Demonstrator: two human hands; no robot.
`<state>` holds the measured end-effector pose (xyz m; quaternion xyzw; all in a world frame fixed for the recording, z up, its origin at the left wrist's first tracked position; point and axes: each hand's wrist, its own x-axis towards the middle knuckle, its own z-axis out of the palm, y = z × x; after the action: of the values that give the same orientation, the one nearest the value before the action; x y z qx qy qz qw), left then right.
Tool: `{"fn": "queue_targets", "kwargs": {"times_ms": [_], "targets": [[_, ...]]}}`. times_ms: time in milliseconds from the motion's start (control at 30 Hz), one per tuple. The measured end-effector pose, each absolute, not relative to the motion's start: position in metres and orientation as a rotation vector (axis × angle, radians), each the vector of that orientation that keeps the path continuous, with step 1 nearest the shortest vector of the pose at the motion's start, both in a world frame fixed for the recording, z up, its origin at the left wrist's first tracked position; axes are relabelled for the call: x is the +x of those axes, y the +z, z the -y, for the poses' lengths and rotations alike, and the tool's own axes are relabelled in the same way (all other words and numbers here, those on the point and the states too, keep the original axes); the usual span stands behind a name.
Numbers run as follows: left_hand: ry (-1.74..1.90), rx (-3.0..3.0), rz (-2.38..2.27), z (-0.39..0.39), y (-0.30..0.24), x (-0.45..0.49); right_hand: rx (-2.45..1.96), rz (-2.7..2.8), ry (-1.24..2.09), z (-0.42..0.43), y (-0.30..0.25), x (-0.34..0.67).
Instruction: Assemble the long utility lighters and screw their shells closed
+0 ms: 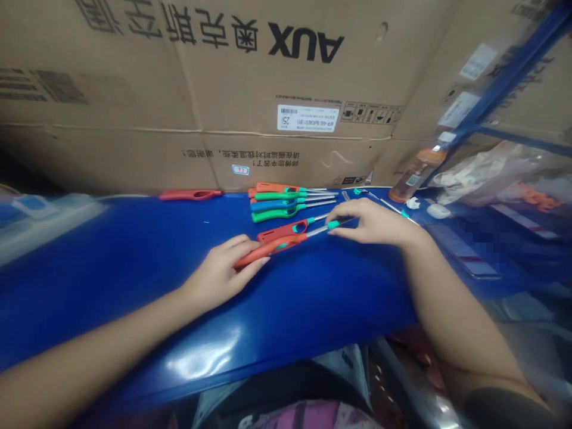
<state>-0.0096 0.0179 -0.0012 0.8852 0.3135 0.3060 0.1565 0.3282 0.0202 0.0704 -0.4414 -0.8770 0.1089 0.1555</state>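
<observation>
My left hand (223, 265) is closed around the handle of an orange long-nosed lighter (286, 243), which points to the right. At the end of its metal nozzle is a small teal piece (333, 224). My right hand (369, 221) pinches that piece between thumb and fingers. Just behind the orange lighter lies a red lighter (279, 231), partly hidden by it. Farther back, several lighters, among them a blue lighter (272, 205) and a green lighter (274, 214), lie side by side with their nozzles to the right.
A red lighter handle (190, 195) lies at the back left of the blue table (134, 238). Printed cardboard (223, 89) stands behind. At the right are a drink bottle (417, 173), a metal rod with teal parts (388, 204), a plastic bag (482, 173) and a phone (465, 250).
</observation>
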Motion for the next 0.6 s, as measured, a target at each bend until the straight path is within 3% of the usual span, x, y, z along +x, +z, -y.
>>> {"fn": "queue_targets", "kwargs": {"times_ms": [233,367,600], "targets": [[0.85,2.532,-0.866,-0.016,-0.003,-0.01,-1.026,2.649,0.23,-0.023,0.057,0.313],[0.822,2.535,-0.81,-0.013,-0.003,-0.013,-0.851,2.757,0.021,-0.02,0.034,0.287],[0.79,2.209,-0.924,-0.014,0.012,-0.012,-0.658,2.585,-0.138,-0.022,0.012,0.278]]}}
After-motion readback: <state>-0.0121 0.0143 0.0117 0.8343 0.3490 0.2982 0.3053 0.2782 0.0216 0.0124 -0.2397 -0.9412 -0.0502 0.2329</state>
